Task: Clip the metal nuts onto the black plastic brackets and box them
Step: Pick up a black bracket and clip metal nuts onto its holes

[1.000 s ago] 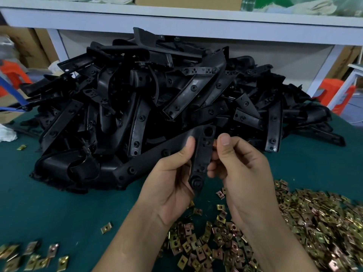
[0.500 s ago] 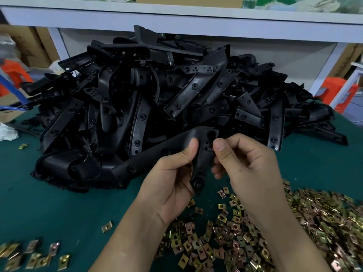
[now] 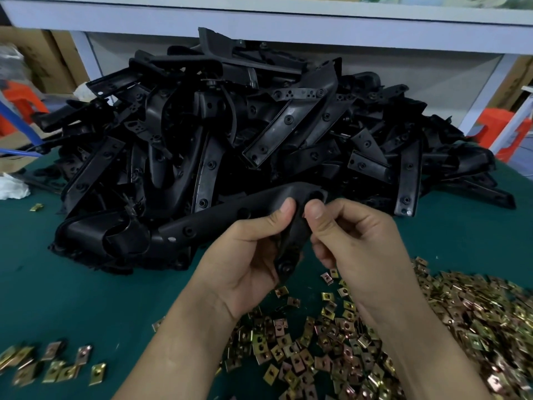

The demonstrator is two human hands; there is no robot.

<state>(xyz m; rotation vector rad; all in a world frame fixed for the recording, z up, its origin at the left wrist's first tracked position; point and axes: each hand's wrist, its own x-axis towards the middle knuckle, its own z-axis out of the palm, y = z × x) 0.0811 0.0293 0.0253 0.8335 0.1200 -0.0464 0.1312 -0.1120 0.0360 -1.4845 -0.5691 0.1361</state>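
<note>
The left hand (image 3: 248, 255) grips a black plastic bracket (image 3: 284, 267), thumb on its top face and fingers curled beneath, so the short end stands nearly upright in the palm. The right hand (image 3: 354, 243) comes in from the other side with its fingers curled, and its thumb and forefinger pinch the bracket's upper edge just beside the left thumb. Whether a nut sits under the right fingertips cannot be told. The bracket is lifted above the middle of the green table (image 3: 86, 284), and its long arm reaches off to the left toward the pile of brackets (image 3: 259, 125) that fills the far half of the surface.

Under and to the right of the wrists, a heap of brass-coloured nuts (image 3: 375, 342) spreads to the near right corner. A smaller group of nuts (image 3: 57, 368) lies at the near left corner, and a single nut (image 3: 36, 207) sits by the left edge, near a white rag (image 3: 11, 187). Beyond the far edge stands a white shelf frame (image 3: 259, 18).
</note>
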